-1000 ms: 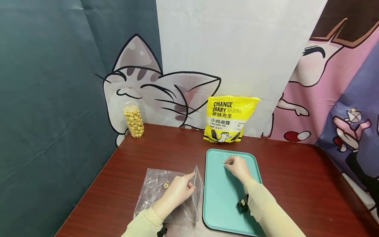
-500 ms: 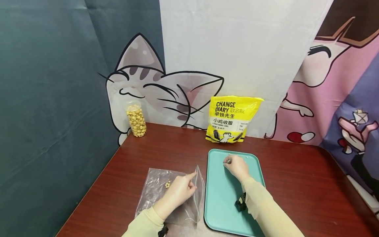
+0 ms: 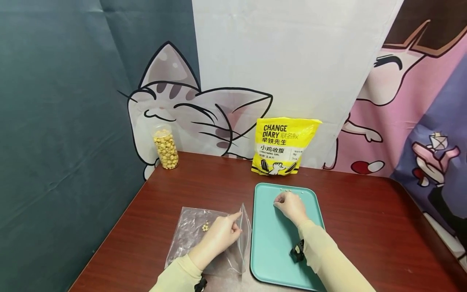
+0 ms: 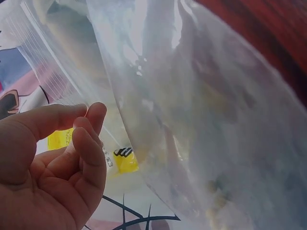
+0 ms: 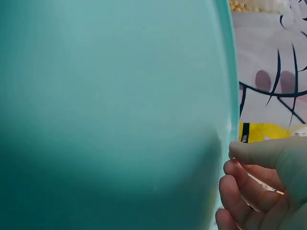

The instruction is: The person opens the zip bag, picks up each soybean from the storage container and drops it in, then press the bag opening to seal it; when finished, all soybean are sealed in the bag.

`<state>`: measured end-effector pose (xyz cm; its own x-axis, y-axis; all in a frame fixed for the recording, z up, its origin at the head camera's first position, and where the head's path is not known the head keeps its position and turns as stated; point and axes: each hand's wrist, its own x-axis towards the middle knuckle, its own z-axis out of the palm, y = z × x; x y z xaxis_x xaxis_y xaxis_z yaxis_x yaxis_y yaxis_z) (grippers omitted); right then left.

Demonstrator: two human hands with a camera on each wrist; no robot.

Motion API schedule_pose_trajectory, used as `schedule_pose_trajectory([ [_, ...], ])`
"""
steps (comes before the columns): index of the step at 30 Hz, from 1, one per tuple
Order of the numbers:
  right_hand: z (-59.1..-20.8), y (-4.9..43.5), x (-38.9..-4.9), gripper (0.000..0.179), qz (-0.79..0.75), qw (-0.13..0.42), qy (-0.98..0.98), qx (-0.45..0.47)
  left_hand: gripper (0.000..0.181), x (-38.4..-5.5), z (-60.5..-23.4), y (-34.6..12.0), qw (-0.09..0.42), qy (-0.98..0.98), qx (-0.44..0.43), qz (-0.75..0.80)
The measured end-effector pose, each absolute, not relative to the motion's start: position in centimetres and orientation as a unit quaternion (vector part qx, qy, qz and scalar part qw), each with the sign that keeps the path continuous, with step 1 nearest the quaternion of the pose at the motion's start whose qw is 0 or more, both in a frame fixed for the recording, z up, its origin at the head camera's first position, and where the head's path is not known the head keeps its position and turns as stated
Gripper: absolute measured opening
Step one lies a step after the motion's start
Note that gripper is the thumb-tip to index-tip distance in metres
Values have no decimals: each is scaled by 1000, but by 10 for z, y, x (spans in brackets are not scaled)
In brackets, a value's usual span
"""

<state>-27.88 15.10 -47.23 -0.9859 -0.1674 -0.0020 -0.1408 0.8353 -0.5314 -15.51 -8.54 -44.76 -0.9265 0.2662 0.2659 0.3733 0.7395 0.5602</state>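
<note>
My left hand [image 3: 219, 233] lies over a clear zip bag [image 3: 187, 227] and pinches it near the opening, index finger stretched along the zip edge. In the left wrist view its thumb and index fingertips meet at the zip strip [image 4: 53, 55]. Several small pale-yellow, bean-like pieces [image 3: 205, 226] show in the bag. My right hand [image 3: 291, 206] is over the far part of a teal tray [image 3: 273, 243], thumb and index finger pinching a bean-like piece mostly hidden by the fingertips. More such pieces [image 3: 302, 192] lie along the tray's far end.
A yellow snack pouch [image 3: 284, 146] stands behind the tray against the printed backdrop [image 3: 233, 121]. A clear jar of round yellow snacks [image 3: 166, 149] stands at the back left. Bag and tray lie side by side on the red-brown table [image 3: 215, 178].
My right fingertips have shifted slightly left over the bean-like piece that showed beside them a second ago. The left hand and the bag stay in place.
</note>
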Motion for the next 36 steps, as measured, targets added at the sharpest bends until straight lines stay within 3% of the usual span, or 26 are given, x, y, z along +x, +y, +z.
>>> schedule_pose_trajectory([
  [22,-436,111,-204,4,-324,-72,906,-264,46,-156,-447,-86,84,-928,-177,-318],
  [36,-439,89,-182,4,-315,-67,887,-332,45,-154,-446,-85,95,-928,-176,-315],
])
